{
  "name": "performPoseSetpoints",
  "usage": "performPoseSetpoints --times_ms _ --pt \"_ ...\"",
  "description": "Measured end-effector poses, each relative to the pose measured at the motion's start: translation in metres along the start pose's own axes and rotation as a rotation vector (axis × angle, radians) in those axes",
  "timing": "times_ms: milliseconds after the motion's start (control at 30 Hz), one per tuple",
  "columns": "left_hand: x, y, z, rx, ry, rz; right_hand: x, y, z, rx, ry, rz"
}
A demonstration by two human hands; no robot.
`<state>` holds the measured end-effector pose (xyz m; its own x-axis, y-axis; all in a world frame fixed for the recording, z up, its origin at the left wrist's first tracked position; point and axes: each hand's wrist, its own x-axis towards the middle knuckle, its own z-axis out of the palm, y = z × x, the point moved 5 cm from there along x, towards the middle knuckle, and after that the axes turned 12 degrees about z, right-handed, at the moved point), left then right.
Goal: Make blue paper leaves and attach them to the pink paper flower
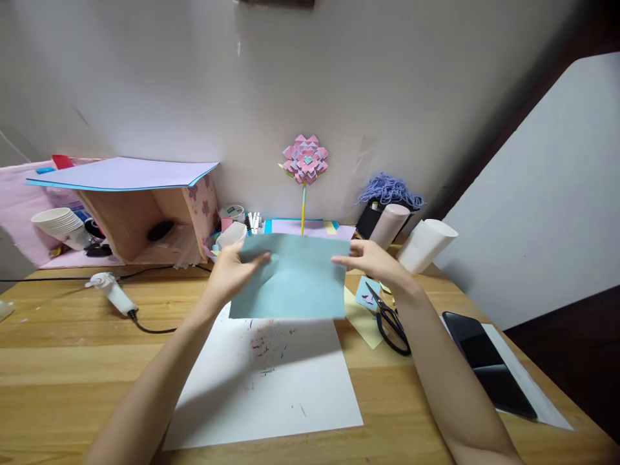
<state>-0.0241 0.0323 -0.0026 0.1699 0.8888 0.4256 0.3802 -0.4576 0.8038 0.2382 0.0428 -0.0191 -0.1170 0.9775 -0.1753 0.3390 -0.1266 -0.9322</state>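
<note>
A sheet of light blue paper [295, 284] is held up between my two hands, above the far part of a white sheet [271, 400] marked with coloured smudges. My left hand [235, 271] is closed on the sheet's left edge, thumb on the near face and fingers hidden behind. At the upper right edge my right hand [371, 258] pinches the same paper, its thumb in front. Behind it a pink and lilac paper flower [306, 159] stands on a yellow stem. Black-handled scissors [391, 326] lie near my right forearm, beside yellow paper [364, 320].
On the left are a pink box [203, 216] topped with lilac sheets [130, 173], stacked paper cups [61, 226] and a corded white glue gun [113, 294]. At right stand a paper roll [429, 245], a pinkish cylinder [390, 225] and blue yarn [390, 189]. A black phone [489, 365] lies nearer.
</note>
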Motion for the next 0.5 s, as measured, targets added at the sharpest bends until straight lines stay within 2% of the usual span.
performPoseSetpoints --times_ms 33,100,167,233,300,433,500 --pt "0.002 -0.006 -0.006 -0.045 0.091 -0.043 0.003 0.004 -0.009 0.107 0.045 0.024" --pt "0.003 -0.014 -0.013 -0.101 0.239 -0.086 0.008 0.009 -0.012 0.309 -0.002 0.054" --pt "0.001 -0.018 -0.012 -0.147 0.341 -0.097 0.01 0.008 0.0 0.41 -0.143 0.062" --pt "-0.003 -0.02 -0.006 -0.216 0.401 -0.107 0.01 0.005 0.018 0.431 -0.222 0.04" --pt "-0.006 -0.019 0.005 -0.29 0.398 -0.125 0.01 0.002 0.027 0.478 -0.125 -0.023" --pt "-0.009 -0.012 0.018 -0.38 0.225 -0.206 0.01 0.004 0.017 0.447 0.151 -0.089" --pt "-0.01 -0.005 0.014 -0.358 0.181 -0.172 0.009 0.01 0.011 0.317 0.142 -0.061"
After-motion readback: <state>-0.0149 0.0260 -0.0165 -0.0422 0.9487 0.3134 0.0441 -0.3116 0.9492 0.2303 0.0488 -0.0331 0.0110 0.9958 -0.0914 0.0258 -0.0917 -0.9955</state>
